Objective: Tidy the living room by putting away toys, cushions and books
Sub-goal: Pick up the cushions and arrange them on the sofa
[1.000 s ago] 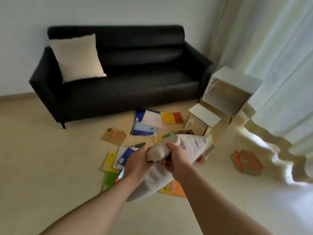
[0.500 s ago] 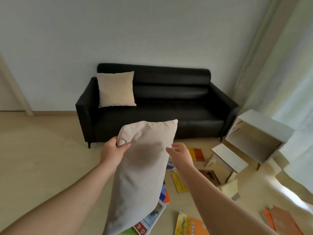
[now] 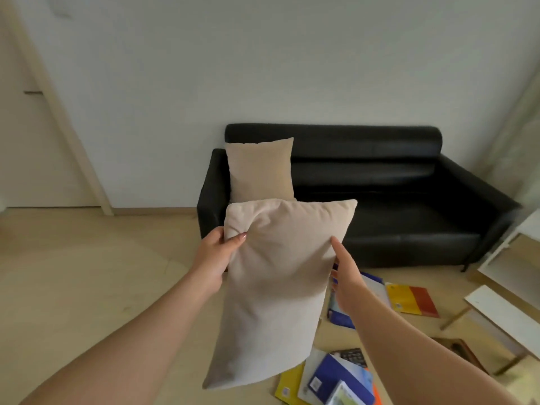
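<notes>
Held upright in the air before the sofa [image 3: 394, 200]: beige cushion [image 3: 274, 287], plump, matte-woven, judged soft, light and unbreakable. Best taken by a corner or both side edges. Left hand [image 3: 216, 255] pinching the top corner, fabric bunched. Right hand [image 3: 347, 285] against the opposite edge, one digit straight, rest hidden, so grip impossible to tell. On the glossy black sofa, a matching cushion [image 3: 260, 171]; before it, thin slick books [image 3: 409, 299] on the floor.

Soft daylight enters from the right by the curtain [image 3: 521, 124], the wide lens bending edges, slight softness throughout.
</notes>
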